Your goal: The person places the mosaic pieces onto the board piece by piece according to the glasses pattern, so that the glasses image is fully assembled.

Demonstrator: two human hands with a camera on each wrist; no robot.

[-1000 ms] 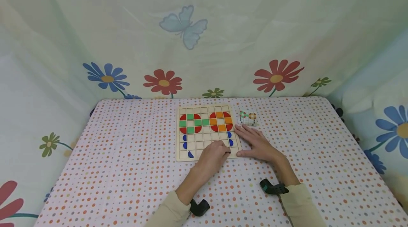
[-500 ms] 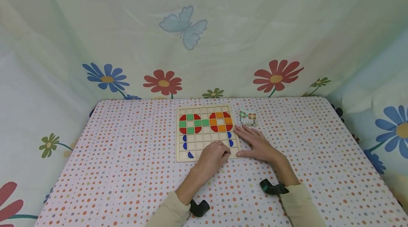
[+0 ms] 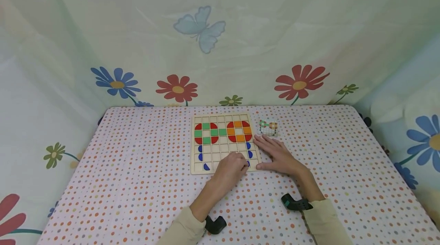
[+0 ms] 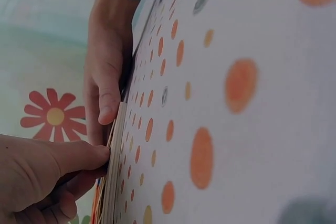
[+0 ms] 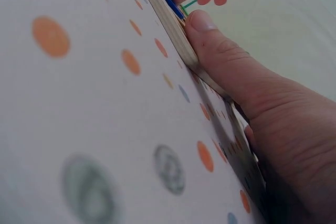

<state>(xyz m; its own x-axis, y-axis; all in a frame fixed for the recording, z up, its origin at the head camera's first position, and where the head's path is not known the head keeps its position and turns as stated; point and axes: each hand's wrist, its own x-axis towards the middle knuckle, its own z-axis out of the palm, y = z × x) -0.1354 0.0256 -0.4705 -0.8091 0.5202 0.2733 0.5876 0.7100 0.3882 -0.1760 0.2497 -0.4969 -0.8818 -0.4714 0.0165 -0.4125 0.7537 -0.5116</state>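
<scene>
A wooden grid board (image 3: 220,118) lies on the table, holding red, green and orange pieces that form two joined rings. Below them are blue half-round pieces along both sides, such as the one at left (image 3: 201,157). My left hand (image 3: 229,168) is over the board's lower right, its thumb and fingertips pinching a small blue piece (image 3: 248,163) low against a cell; the fingers hide most of it. In the right wrist view a blue edge (image 5: 172,4) shows under those fingertips. My right hand (image 3: 280,158) rests with extended fingers along the board's right edge, thumb near the lower corner.
A small pattern card (image 3: 268,127) lies right of the board, just beyond the right hand's fingertips. The dotted tablecloth (image 3: 137,168) spreads around the board. A flowered curtain (image 3: 254,46) hangs behind the table.
The blue piece under my left fingertips, earlier showing only a dark thin edge, now shows some of its blue face. Both hands have otherwise stayed in place.
</scene>
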